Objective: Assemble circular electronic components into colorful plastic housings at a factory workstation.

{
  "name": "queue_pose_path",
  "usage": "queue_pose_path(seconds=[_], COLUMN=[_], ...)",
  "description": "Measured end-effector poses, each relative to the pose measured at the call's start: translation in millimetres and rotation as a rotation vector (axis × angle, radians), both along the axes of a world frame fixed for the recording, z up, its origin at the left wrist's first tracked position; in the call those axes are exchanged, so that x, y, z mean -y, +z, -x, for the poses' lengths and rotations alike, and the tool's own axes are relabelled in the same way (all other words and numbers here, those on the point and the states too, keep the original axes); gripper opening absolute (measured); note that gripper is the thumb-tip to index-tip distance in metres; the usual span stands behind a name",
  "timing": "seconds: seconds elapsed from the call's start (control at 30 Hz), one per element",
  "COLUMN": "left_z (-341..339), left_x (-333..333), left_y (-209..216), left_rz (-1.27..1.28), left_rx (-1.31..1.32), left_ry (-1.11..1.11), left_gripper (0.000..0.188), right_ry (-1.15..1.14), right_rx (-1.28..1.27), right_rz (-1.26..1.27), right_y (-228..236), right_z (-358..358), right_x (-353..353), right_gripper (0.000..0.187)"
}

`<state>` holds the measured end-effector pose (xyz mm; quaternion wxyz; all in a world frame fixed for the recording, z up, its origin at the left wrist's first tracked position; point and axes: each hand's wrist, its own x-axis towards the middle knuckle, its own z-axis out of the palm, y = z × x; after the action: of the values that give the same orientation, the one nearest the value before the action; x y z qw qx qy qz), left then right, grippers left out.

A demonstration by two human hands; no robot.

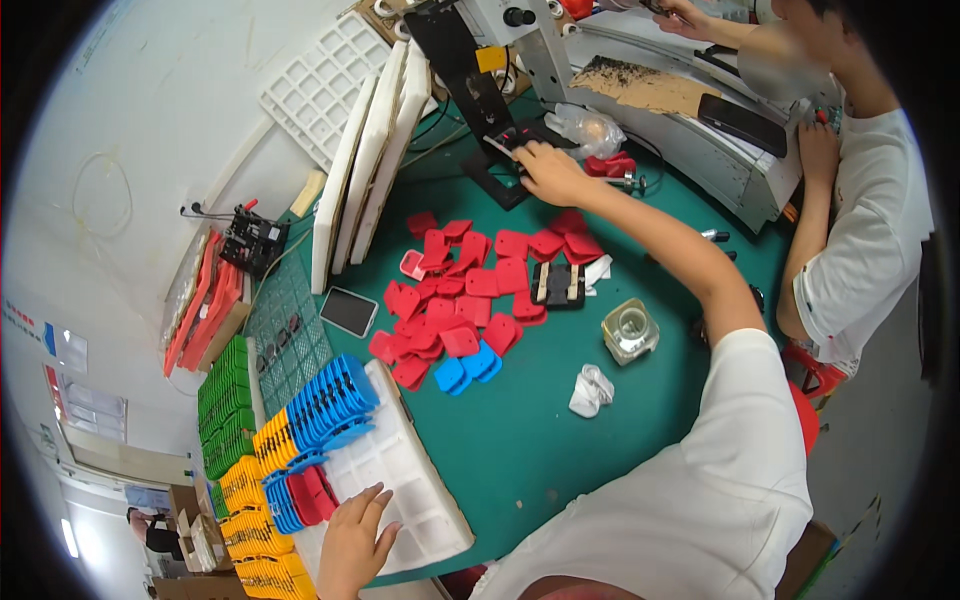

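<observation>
My right hand [548, 172] reaches to the black base of a bench machine [480, 95]. Its fingers are bent together at a small fixture there, and what they grip is hidden. My left hand [352, 540] rests with fingers apart at the white compartment tray [425, 505], close to a few red plastic pieces [312, 493] standing in a row. Blue pieces [335, 400], yellow pieces [262, 535] and green pieces [225, 400] stand in packed rows along the left. Many flat red plastic pieces [460, 340] lie loosely piled mid-table, with several blue ones [468, 368] at the pile's near edge.
On the green mat are a phone [349, 312], a black block with metal clips [558, 286], a glass jar [630, 332] and crumpled white tissue [591, 391]. White trays [365, 165] lean upright behind. A co-worker [860, 220] sits at right beside a grey machine [690, 130].
</observation>
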<state>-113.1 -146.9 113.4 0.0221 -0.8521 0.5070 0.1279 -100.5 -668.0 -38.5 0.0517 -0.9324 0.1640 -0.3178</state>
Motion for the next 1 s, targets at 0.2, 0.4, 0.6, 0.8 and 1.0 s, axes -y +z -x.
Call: queue_pose_path(seconds=[0.2, 0.4, 0.6, 0.8, 1.0], left_z=[33.3, 29.5, 49.5, 73.3, 108.5], left_x=[-57.5, -65.2, -54.8, -69.8, -28.3], left_y=[-20.0, -64.7, -62.7, -85.1, -130.9], left_rz=[0.146, 0.314, 0.370, 0.625, 1.224], left_rx=[-0.094, -0.125, -0.121, -0.326, -1.408], left_ry=[0.162, 0.099, -0.036, 0.082, 0.304], left_gripper=[0.037, 0.037, 0.035, 0.034, 0.073], right_ry=[0.357, 0.466, 0.218, 0.316, 0.874], right_rx=[-0.390, -0.699, -1.043, -0.621, -0.314], right_rz=[-0.401, -0.351, -0.383, -0.329, -0.462], right_y=[54.6, 49.1, 24.7, 77.4, 93.5], right_z=[129.4, 144.4, 90.3, 125.8, 183.3], right_x=[-82.5, -121.4, -136.0, -170.6, -299.1], right_gripper=[0.024, 0.030, 0.033, 0.043, 0.067])
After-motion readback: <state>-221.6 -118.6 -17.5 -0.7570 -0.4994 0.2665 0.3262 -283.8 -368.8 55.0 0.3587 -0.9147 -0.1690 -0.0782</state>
